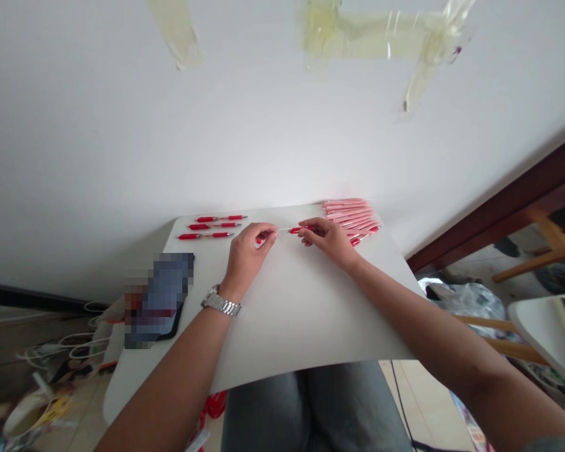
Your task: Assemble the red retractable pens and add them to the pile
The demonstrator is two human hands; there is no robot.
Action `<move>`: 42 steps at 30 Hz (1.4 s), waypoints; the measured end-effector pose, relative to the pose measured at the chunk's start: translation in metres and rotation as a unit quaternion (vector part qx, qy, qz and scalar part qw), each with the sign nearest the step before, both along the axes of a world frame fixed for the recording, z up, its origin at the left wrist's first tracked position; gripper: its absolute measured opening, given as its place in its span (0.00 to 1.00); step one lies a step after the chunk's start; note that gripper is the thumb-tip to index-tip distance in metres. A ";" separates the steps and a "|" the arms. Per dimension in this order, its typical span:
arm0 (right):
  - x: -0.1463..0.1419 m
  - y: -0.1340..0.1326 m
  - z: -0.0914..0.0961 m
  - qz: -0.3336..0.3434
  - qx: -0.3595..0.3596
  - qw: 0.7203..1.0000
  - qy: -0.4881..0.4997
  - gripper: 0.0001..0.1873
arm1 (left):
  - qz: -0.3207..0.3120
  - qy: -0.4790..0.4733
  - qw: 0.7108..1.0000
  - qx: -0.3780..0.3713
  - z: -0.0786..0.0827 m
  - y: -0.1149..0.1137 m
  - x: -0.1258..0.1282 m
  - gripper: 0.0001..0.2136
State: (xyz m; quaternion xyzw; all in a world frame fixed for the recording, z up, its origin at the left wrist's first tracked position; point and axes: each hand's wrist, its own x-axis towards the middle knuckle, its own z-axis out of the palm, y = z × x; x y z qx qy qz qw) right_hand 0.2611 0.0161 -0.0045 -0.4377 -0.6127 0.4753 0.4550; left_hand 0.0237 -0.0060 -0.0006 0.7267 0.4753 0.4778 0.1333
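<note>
Above the middle of the white table, my right hand [324,237] is closed on a red pen [294,230], most of it hidden by the fingers. A thin pale pen refill [283,229] runs from the pen's left end to my left hand [257,243], whose thumb and forefinger pinch its other end. Below those fingers a small red piece [259,240] shows, partly hidden; I cannot tell whether it is held. Three red pens [211,226] lie in a row left of my left hand. Right of my right hand, another red pen [356,241] is partly covered.
A pile of thin pink-and-white sticks [351,213] lies at the table's back right, by the wall [263,125]. A phone [167,301] rests on the table's [282,314] left edge. Cables [82,339] hang at left; a wooden chair [541,251] stands at right.
</note>
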 end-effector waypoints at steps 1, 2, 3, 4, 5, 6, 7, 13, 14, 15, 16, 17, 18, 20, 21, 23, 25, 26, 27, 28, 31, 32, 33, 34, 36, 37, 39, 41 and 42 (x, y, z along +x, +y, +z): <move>0.000 0.000 0.000 -0.002 -0.003 1.000 0.000 0.24 | 0.001 0.000 1.000 -0.001 0.000 0.000 0.000 0.06; 0.000 0.000 0.000 -0.006 -0.004 1.000 -0.003 0.24 | 0.001 0.000 1.000 -0.001 0.000 0.000 0.000 0.06; 0.001 0.000 -0.001 -0.009 -0.004 1.000 -0.011 0.23 | 0.000 0.001 1.000 0.000 0.000 0.000 0.000 0.06; 0.001 0.000 -0.001 -0.012 -0.001 1.000 -0.021 0.23 | -0.001 0.001 1.000 0.000 0.000 0.000 0.000 0.06; 0.002 0.000 -0.001 -0.015 0.003 0.999 -0.033 0.22 | -0.002 0.002 1.000 0.000 0.000 0.000 0.001 0.06; 0.002 0.000 -0.001 -0.016 0.009 0.999 -0.047 0.22 | -0.003 0.003 1.000 0.001 0.000 0.000 0.001 0.05; 0.003 0.000 0.000 -0.016 0.015 0.998 -0.059 0.22 | -0.003 0.005 1.000 0.002 -0.001 0.000 0.001 0.05; 0.008 0.000 0.005 -0.028 0.067 0.988 -0.134 0.19 | 0.021 0.004 1.000 -0.002 0.000 0.001 -0.002 0.07; 0.010 0.000 0.005 -0.031 0.078 0.986 -0.147 0.19 | 0.032 -0.004 0.999 -0.005 0.001 0.001 -0.003 0.08; 0.011 0.001 0.006 -0.035 0.090 0.982 -0.161 0.19 | 0.043 -0.014 0.999 -0.009 0.001 0.001 -0.004 0.09; 0.012 0.001 0.006 -0.038 0.102 0.978 -0.175 0.20 | 0.054 -0.026 0.998 -0.013 0.001 0.002 -0.006 0.09; 0.013 0.002 0.006 -0.041 0.114 0.974 -0.189 0.21 | 0.064 -0.039 0.997 -0.018 0.001 0.003 -0.007 0.09; 0.014 0.002 0.007 -0.044 0.126 0.970 -0.203 0.22 | 0.074 -0.052 0.996 -0.022 0.000 0.004 -0.008 0.09; 0.015 0.003 0.006 -0.049 0.147 0.962 -0.226 0.23 | 0.095 -0.076 0.992 -0.031 -0.002 0.007 -0.011 0.09; 0.015 0.004 0.005 -0.051 0.157 0.958 -0.234 0.23 | 0.104 -0.087 0.990 -0.035 -0.004 0.008 -0.013 0.08; 0.016 0.005 0.004 -0.050 0.171 0.953 -0.247 0.23 | 0.121 -0.110 0.986 -0.043 -0.007 0.012 -0.016 0.08; 0.015 0.006 0.002 -0.046 0.177 0.950 -0.253 0.22 | 0.131 -0.129 0.982 -0.050 -0.010 0.015 -0.018 0.09; 0.015 0.006 0.002 -0.044 0.179 0.949 -0.254 0.21 | 0.134 -0.136 0.980 -0.053 -0.011 0.016 -0.018 0.09; 0.015 0.006 0.001 -0.041 0.180 0.949 -0.255 0.20 | 0.136 -0.140 0.979 -0.054 -0.012 0.017 -0.019 0.09; 0.015 0.005 0.001 -0.039 0.182 0.949 -0.256 0.20 | 0.137 -0.143 0.979 -0.055 -0.012 0.017 -0.019 0.08; 0.015 0.005 0.001 -0.033 0.187 0.947 -0.259 0.18 | 0.138 -0.145 0.978 -0.057 -0.012 0.017 -0.019 0.08; 0.015 0.004 0.001 -0.033 0.189 0.946 -0.260 0.18 | 0.137 -0.145 0.978 -0.057 -0.012 0.017 -0.018 0.08; 0.015 0.004 0.001 -0.031 0.190 0.946 -0.262 0.19 | 0.136 -0.146 0.978 -0.058 -0.012 0.017 -0.018 0.08; 0.015 0.004 0.001 -0.030 0.192 0.945 -0.263 0.19 | 0.134 -0.147 0.978 -0.058 -0.012 0.017 -0.018 0.08; 0.016 0.005 0.001 -0.026 0.195 0.944 -0.265 0.19 | 0.132 -0.149 0.978 -0.060 -0.012 0.017 -0.018 0.08; 0.016 0.005 0.001 -0.025 0.196 0.944 -0.264 0.19 | 0.132 -0.149 0.978 -0.060 -0.012 0.017 -0.018 0.08; 0.017 0.005 0.001 -0.024 0.201 0.943 -0.264 0.20 | 0.131 -0.150 0.978 -0.061 -0.011 0.017 -0.018 0.07; 0.017 0.005 0.001 -0.024 0.209 0.941 -0.265 0.22 | 0.131 -0.152 0.978 -0.062 -0.011 0.017 -0.018 0.07; 0.017 0.005 0.001 -0.025 0.214 0.940 -0.266 0.24 | 0.131 -0.154 0.977 -0.062 -0.011 0.017 -0.018 0.07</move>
